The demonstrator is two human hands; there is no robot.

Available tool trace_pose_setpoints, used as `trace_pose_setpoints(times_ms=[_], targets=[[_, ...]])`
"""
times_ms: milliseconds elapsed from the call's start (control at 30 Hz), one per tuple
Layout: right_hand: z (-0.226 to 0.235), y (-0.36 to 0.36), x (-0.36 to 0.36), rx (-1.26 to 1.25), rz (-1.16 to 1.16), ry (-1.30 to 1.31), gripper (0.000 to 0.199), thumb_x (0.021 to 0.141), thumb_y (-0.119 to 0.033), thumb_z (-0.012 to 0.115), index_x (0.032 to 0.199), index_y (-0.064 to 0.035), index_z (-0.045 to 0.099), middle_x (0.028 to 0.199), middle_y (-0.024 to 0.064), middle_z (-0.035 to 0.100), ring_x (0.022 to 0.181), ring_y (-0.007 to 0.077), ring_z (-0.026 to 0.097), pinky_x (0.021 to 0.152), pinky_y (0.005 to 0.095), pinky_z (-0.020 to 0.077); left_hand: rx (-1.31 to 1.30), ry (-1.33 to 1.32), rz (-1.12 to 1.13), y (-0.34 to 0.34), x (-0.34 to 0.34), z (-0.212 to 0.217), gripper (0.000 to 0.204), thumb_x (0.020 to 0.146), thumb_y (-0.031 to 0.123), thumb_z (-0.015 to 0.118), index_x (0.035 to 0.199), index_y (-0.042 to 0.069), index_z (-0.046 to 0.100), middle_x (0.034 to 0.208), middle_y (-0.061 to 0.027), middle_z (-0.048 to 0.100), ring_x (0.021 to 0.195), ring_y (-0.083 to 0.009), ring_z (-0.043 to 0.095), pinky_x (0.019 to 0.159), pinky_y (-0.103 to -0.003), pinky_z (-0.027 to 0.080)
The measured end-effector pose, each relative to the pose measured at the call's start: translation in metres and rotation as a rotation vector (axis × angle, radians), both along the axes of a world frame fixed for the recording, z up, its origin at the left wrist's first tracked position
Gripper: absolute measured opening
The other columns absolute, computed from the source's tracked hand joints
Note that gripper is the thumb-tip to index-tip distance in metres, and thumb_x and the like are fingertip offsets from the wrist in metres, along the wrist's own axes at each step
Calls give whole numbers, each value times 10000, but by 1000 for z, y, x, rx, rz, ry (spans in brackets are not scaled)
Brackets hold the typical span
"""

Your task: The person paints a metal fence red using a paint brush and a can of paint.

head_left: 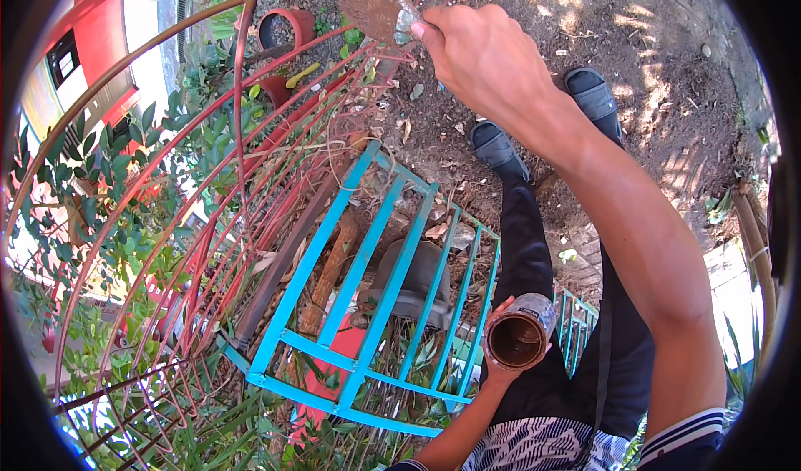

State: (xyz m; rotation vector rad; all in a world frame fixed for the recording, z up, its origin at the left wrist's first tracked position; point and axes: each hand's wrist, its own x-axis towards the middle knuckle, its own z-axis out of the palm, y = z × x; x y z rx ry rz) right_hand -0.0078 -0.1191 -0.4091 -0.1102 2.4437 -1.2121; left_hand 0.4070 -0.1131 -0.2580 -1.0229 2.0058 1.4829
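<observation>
A: Why's the tin (519,340) down at 5 o'clock?

B: Left hand (499,362) wraps it upright, mouth up, so nothing spills. Right hand (484,58) pinches the brush (371,8) at 12 o'clock, bristles on the red metal frame (250,150).

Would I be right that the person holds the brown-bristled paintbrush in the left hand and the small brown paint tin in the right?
Not quite: the hands are swapped. The head view shows the brown-bristled paintbrush in the right hand and the small brown paint tin in the left hand.
</observation>
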Motion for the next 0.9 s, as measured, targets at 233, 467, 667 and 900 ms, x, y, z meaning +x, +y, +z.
trace_pose_setpoints(times_ms=[233, 467, 667, 900], targets=[[-4, 14, -48, -8, -29, 53, 314, 987, -161, 563, 791, 55, 679, 694, 284, 659, 673, 476, 696, 591, 504, 583, -8, -10, -8, 2, -7, 1, 983, 597, 347, 1001, 1400, 87, 497, 1481, -157, 519, 1352, -326, 533, 1145, -465, 433], [-1, 7, -70, 176, 173, 9, 323, 971, -156, 545, 762, 37, 699, 670, 267, 668, 639, 403, 731, 538, 505, 578, -65, -4, -91, -3, 1, 0, 1000, 595, 344, 1004, 1406, 87, 478, 1496, -156, 508, 1352, -314, 531, 1143, -458, 435], [-8, 13, -66, 284, 109, 403, 325, 979, -119, 493, 747, 30, 664, 601, 206, 620, 562, 330, 693, 445, 437, 516, -22, -41, -65, 0, 1, -2, 1035, 593, 330, 1006, 1431, 87, 449, 1502, -155, 498, 1362, -311, 524, 1149, -454, 429], [-2, 10, -66, 192, 46, 330, 363, 1007, -123, 442, 709, 4, 607, 556, 152, 543, 459, 255, 501, 408, 429, 423, -5, -38, -7, -1, 4, -1, 1063, 591, 311, 1009, 1451, 91, 425, 1517, -147, 481, 1377, -310, 516, 1155, -457, 425]])
